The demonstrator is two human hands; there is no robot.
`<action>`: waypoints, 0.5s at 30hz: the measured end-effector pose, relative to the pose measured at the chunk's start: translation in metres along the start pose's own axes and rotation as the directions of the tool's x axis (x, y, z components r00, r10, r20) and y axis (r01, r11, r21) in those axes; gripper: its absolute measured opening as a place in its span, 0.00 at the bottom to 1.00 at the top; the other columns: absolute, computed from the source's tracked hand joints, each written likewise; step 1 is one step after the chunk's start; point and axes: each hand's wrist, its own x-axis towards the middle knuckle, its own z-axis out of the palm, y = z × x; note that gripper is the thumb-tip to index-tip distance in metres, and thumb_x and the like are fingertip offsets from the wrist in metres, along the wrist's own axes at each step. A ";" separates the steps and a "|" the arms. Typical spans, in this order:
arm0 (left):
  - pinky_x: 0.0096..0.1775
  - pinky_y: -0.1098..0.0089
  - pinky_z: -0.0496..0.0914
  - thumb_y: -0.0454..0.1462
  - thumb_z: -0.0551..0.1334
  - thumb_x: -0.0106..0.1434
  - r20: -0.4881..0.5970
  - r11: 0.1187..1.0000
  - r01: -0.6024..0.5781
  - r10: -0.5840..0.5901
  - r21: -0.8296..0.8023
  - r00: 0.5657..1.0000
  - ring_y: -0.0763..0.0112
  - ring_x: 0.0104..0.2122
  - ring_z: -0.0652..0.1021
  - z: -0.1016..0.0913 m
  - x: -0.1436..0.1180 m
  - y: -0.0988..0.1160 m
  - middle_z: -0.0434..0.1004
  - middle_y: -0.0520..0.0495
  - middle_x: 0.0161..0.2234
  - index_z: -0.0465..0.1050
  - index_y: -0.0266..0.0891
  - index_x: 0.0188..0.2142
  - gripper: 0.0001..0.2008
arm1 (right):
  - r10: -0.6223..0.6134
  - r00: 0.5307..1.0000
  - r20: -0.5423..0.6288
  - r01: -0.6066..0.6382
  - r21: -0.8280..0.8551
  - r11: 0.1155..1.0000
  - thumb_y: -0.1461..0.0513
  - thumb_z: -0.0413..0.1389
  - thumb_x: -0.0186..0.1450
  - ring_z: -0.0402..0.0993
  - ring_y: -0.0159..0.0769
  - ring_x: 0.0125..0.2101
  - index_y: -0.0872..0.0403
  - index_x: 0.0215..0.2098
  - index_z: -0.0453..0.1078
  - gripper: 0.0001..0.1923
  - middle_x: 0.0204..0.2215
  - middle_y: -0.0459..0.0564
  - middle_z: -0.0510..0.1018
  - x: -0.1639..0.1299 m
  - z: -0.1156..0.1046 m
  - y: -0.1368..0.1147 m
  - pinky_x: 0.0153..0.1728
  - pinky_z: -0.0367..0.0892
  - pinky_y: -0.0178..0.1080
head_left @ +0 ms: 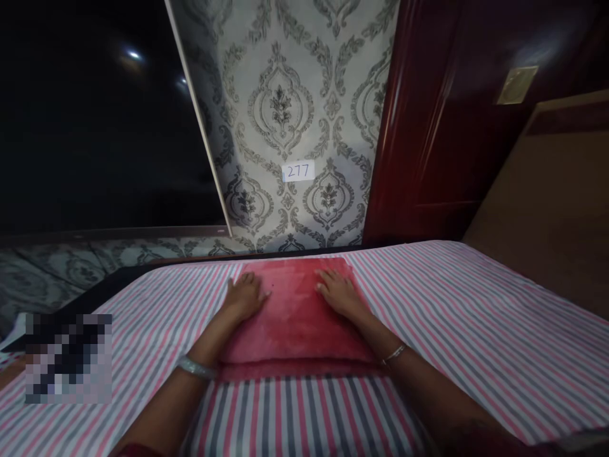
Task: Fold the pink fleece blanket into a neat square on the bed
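A folded red cloth (pixel 295 317) lies flat on a striped sheet (pixel 457 317), with a thick folded edge on the side nearest me. My left hand (pixel 245 296) rests on its left part, palm down and fingers spread. On the upper right part lies my right hand (pixel 339 293), also palm down with fingers apart. Neither hand grips anything. A pale bangle (pixel 196 367) is on my left wrist, and a thin bracelet (pixel 394 355) circles my right.
A patterned wall (pixel 280 114) rises behind the sheet, bearing a paper label (pixel 298 170) reading 277. A large dark screen (pixel 95 120) stands at the left. To the right are a dark red wooden panel (pixel 428 127) and a brown board or box (pixel 547 203). A pixelated patch covers something lower left.
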 end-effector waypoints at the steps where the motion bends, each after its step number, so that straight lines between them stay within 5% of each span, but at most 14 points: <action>1: 0.64 0.40 0.48 0.47 0.49 0.70 -0.021 0.998 -0.056 0.056 -0.008 0.998 0.52 0.69 0.55 -0.004 0.005 0.013 0.54 0.33 0.69 0.60 0.36 0.66 0.29 | -0.006 1.000 -0.020 0.006 -0.001 1.000 0.57 0.41 0.74 0.52 0.43 0.68 0.52 0.70 0.55 0.27 0.69 0.54 0.59 0.000 -0.004 0.000 0.65 0.48 0.50; 5: 0.66 0.44 0.48 0.45 0.50 0.70 -0.056 0.958 -0.280 0.277 -0.055 0.959 0.56 0.70 0.53 0.000 0.030 0.071 0.51 0.38 0.71 0.54 0.41 0.69 0.29 | -0.021 0.995 -0.101 0.013 -0.072 0.997 0.59 0.42 0.73 0.49 0.45 0.69 0.54 0.70 0.56 0.27 0.69 0.56 0.57 -0.004 -0.006 0.001 0.66 0.44 0.50; 8: 0.66 0.43 0.46 0.46 0.50 0.71 -0.115 0.949 -0.316 0.312 -0.021 0.943 0.53 0.70 0.51 0.021 0.041 0.097 0.50 0.40 0.71 0.53 0.42 0.69 0.30 | -0.005 0.996 -0.084 -0.004 -0.105 0.994 0.57 0.42 0.74 0.48 0.49 0.69 0.53 0.70 0.55 0.28 0.70 0.55 0.56 -0.012 0.007 0.002 0.65 0.44 0.53; 15: 0.66 0.41 0.46 0.49 0.45 0.72 -0.135 0.957 -0.291 0.291 0.018 0.947 0.51 0.70 0.51 0.054 0.039 0.096 0.49 0.41 0.71 0.52 0.41 0.70 0.30 | 0.005 0.997 -0.080 -0.015 -0.120 0.993 0.57 0.42 0.73 0.47 0.48 0.69 0.51 0.70 0.55 0.28 0.70 0.55 0.54 -0.022 0.023 0.002 0.65 0.44 0.54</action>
